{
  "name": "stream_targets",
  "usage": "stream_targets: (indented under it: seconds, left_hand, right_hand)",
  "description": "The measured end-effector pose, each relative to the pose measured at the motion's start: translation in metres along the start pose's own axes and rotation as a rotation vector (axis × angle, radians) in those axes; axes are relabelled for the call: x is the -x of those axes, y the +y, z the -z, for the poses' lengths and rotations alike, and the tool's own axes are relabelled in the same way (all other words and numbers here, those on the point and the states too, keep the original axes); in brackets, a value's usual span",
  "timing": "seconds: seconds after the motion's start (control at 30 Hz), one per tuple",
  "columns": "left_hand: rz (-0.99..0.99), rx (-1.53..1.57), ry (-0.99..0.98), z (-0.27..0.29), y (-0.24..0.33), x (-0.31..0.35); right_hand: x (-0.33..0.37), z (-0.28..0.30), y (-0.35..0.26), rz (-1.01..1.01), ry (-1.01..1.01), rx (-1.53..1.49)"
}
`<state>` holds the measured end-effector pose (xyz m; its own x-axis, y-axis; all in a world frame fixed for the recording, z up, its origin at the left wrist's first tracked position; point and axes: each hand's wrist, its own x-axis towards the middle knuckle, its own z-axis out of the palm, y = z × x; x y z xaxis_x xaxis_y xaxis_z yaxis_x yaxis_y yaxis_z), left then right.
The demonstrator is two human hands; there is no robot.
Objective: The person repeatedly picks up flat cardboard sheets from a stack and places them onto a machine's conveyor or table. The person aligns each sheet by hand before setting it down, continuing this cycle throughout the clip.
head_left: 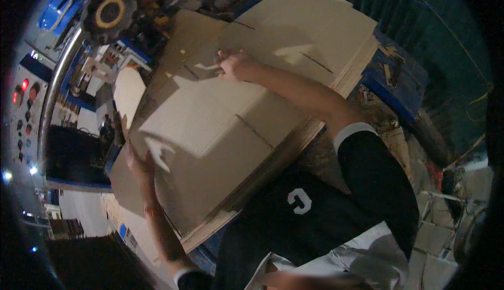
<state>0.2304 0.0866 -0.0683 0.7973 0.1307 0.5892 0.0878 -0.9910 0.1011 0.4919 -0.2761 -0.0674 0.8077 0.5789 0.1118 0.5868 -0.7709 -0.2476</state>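
Observation:
Flat sheets of brown cardboard (210, 127) with slots and crease lines lie in a thick stack, slanting across the view in front of me. My left hand (139, 165) is at the stack's left edge, fingers stretched forward and thumb apart; whether it touches the top sheet is hard to see. Over the far middle of the cardboard, my right hand (234, 65) hovers or rests low, its fingers bent and spread, with nothing visible held. Strong light casts shadows of both arms on the sheets. Beyond my left hand, a pale cardboard flap (129, 93) stands against the machine.
A black handwheel (109, 13) and a curved metal tube (59, 82) belong to the machine at the left. A control panel (26, 109) with red lights and buttons stands farther left. At the right lie a blue metal plate (399, 82) and cardboard scraps (396, 143).

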Motion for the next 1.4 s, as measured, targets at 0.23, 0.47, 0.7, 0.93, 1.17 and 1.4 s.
stream_targets:
  seconds: [0.23, 0.47, 0.7, 0.93, 1.17, 1.4]
  left_hand:
    - [0.736, -0.383, 0.014, 0.118, 0.025, 0.183]
    - [0.982, -0.587, -0.239, 0.113, 0.020, 0.280]
    - [1.258, 0.478, 0.498, 0.138, 0.061, 0.203]
    - [1.067, 0.343, 1.028, 0.136, 0.069, 0.213]
    - [1.124, 1.474, 0.862, 0.150, 0.011, 0.216]
    - [0.908, 0.801, 0.542, 0.150, 0.114, 0.205]
  right_hand:
    - [0.184, 0.020, 0.180, -0.535, 0.955, 0.095]
    - [0.202, -0.022, 0.307, -0.731, 0.838, -0.321]
    - [0.199, 0.061, 0.263, -0.540, 1.214, -1.422]
    - [0.155, 0.161, 0.248, -0.432, 1.269, -1.231]
    - [0.211, 0.180, 0.146, -0.151, 0.923, -0.920]
    - [0.308, 0.054, 0.008, 0.302, 0.545, -0.264]
